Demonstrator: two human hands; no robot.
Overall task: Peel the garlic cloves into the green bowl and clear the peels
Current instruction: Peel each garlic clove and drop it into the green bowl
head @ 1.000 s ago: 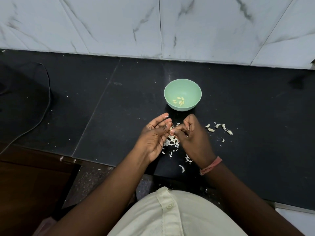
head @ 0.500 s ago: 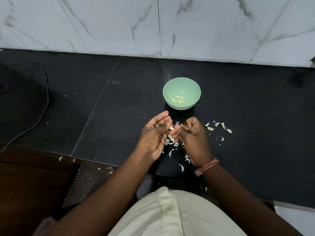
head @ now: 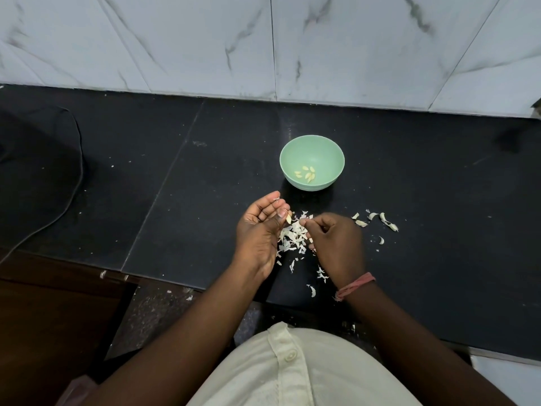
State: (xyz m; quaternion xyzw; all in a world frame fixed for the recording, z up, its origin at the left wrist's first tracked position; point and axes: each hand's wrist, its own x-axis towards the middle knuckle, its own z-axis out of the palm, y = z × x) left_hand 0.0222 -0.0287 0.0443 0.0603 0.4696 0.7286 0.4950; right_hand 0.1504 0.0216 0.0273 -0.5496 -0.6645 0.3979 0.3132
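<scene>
The green bowl point(head: 312, 148) stands on the black counter point(head: 175, 200) with several peeled garlic cloves point(head: 306, 174) in its bottom. Just in front of it my left hand point(head: 259, 230) pinches a small garlic clove point(head: 289, 219) between thumb and fingertips. My right hand point(head: 336, 244) is a little to the right of it, fingers curled, thumb and forefinger pinched together; I cannot tell if a bit of peel is between them. A heap of white peels point(head: 292, 237) lies on the counter between the hands. Several unpeeled cloves point(head: 377, 219) lie to the right.
A black cable point(head: 74, 183) loops over the counter's left side. A marble-tiled wall point(head: 263, 45) rises behind the bowl. More peel scraps point(head: 313, 290) lie near the counter's front edge, by my light shirt point(head: 292, 367). A brown cabinet point(head: 44, 317) sits low at the left.
My hands have drawn apart: the right one moved away to the right, while the left keeps the clove. The peel heap between them now shows.
</scene>
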